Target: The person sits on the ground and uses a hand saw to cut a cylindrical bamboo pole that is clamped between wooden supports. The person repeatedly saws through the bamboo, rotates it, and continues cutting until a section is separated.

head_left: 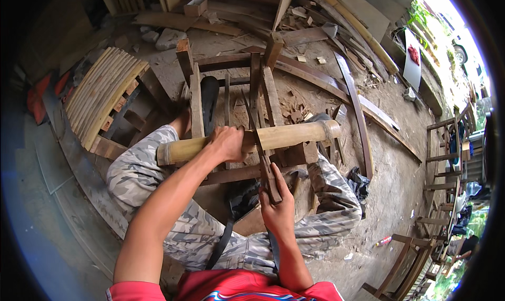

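Observation:
A thick, yellowish bamboo pole (294, 135) lies crosswise over the dark wooden frame in front of me, above my knees. My left hand (227, 143) is closed over the pole near its middle, pressing down from above. Just right of those fingers, the long tapering blade of a handsaw (259, 146) crosses the bamboo, its tip pointing away from me. My right hand (278, 209) is wrapped around the saw's brown handle on the near side of the pole. Whether the blade has cut into the bamboo, I cannot tell.
The wooden frame (197, 103) has upright legs beyond the pole. A slatted bamboo seat (102, 96) stands at the left. Long planks (355, 111) and wood scraps (297, 111) lie on the dirt floor. More wooden frames (442, 159) line the right side.

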{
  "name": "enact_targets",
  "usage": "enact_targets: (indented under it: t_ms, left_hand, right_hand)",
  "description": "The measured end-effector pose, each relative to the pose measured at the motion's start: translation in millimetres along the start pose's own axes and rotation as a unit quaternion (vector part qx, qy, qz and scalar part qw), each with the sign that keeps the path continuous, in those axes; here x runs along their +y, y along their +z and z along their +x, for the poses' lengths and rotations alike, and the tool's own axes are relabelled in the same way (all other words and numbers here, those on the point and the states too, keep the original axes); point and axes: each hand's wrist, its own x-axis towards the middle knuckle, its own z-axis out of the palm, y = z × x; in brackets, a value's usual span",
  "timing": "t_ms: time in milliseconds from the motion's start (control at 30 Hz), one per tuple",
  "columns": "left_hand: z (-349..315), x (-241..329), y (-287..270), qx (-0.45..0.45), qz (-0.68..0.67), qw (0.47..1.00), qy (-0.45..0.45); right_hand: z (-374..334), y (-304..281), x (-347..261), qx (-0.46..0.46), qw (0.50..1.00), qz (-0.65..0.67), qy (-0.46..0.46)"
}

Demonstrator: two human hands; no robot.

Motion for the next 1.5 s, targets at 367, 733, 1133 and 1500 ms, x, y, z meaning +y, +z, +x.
enact_targets:
  t_ms: [367,733,1133,1500]
  left_hand:
    - [2.9,-0.1,1.0,-0.024,-0.025,0.999,-0.011]
    - [3.0,-6.6,4.6,-0.031,-0.054,0.998,0.004]
    - [5.2,-8.3,1.4,0.022,-0.017,0.999,0.016]
    - [9.4,-8.8,-6.4,-0.018,0.001,1.000,0.012]
  right_hand:
    - [-8.8,-7.6,-23.8,-0.024,0.999,-0.016,0.014]
    - [-124.7,-69.3,-66.2,-0.042,0.997,-0.039,0.049]
    - [24.2,21.6,9.0,0.015,0.999,0.016,-0.032]
    - [-100.3,-54.4,-83.1,-0.082,0.994,-0.025,0.074]
